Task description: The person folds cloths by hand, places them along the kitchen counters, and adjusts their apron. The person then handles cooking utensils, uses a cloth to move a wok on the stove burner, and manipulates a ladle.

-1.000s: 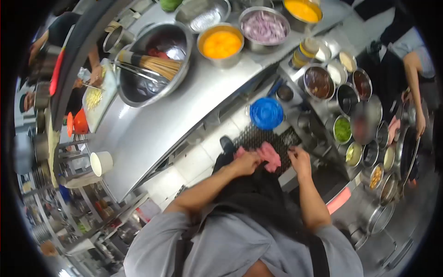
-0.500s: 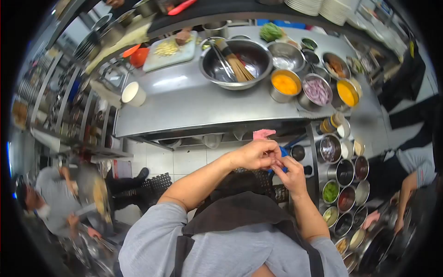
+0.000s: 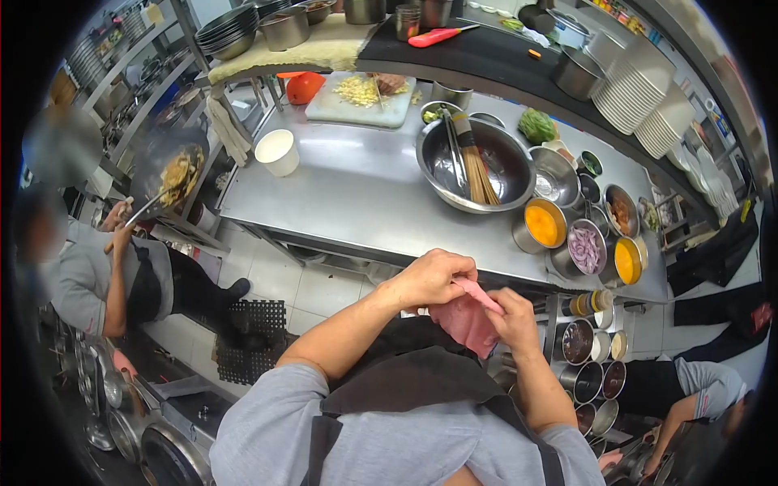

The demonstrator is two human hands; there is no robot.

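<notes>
In front of my apron (image 3: 413,373) I hold a pink cloth (image 3: 463,326) by its upper edge. My left hand (image 3: 438,277) pinches one end of that edge, and my right hand (image 3: 514,319) grips the other end. Between them the cloth hangs down in folds, and its lower part goes out of sight beside the apron. Just beyond my hands is the front edge of a steel worktable (image 3: 340,206).
On the table are a large steel bowl (image 3: 432,178) with tongs and a bamboo brush (image 3: 478,174), a cutting board (image 3: 324,109) with chopped food, a white tub (image 3: 277,154) and pots with orange liquid and sliced onion (image 3: 586,249). A co-worker (image 3: 113,267) at left holds a wok (image 3: 162,182); another (image 3: 697,389) bends at right.
My view has tilted up, showing more of the shelf. My hands have moved apart from touching fingertips, and the pink cloth now stretches between them. The left co-worker has turned with the wok.
</notes>
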